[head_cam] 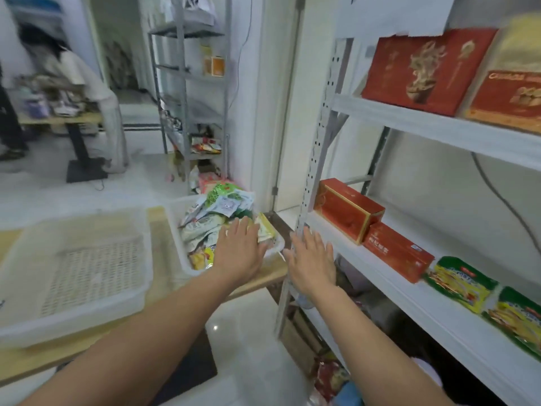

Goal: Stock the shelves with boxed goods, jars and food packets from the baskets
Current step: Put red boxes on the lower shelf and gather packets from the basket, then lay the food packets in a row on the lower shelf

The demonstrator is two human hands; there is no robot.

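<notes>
An empty basket (pixel 73 329) sits on the surface at 9 o'clock from the left hand (pixel 237 253), which is spread flat, fingers straight, over food packets (pixel 216 221) heaped in a second basket (pixel 175 218); contact is unclear. At its 3 o'clock the right hand (pixel 311 265), equally flat, holds nothing beside the shelf upright (pixel 310 186). Farther right, red boxes (pixel 348 212) and green-yellow packets (pixel 459 285) lie on the middle shelf (pixel 395 288).

Left hand (pixel 238 250) is spread over the packet-filled basket (pixel 175 238), right hand (pixel 311 259) flat beside it.
</notes>
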